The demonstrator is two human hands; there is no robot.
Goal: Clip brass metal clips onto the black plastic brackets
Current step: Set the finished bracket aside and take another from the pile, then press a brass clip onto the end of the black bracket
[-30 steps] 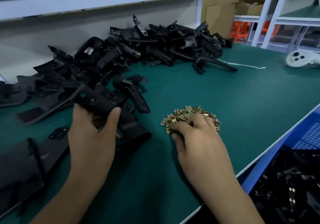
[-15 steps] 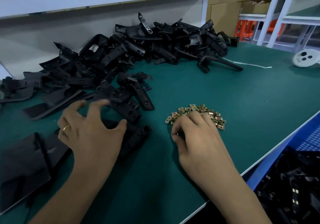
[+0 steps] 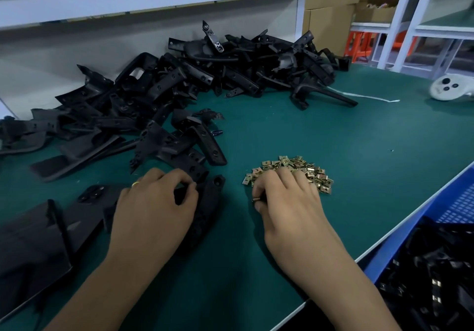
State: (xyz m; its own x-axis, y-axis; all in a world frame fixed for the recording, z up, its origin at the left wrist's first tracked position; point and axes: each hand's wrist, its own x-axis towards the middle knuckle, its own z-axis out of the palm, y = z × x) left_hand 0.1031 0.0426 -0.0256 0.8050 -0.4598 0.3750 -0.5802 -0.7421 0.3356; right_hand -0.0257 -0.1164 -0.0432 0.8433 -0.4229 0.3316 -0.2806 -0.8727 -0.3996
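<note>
Left hand [image 3: 154, 202] sits curled over a matte black plastic bracket [image 3: 205, 210] lying flat on the green desk [image 3: 333, 138], fingers bent down onto it at the near edge of the big bracket pile [image 3: 179, 95]. Right hand [image 3: 284, 197] rests knuckles-up on the small heap of shiny brass clips [image 3: 295, 169], fingers curled into it, thumb and forefinger pinching one clip [image 3: 256, 199] at the heap's near-left edge.

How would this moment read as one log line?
left hand: grips black bracket | right hand: pinches brass clip, on clip pile | clipping: not begun
</note>
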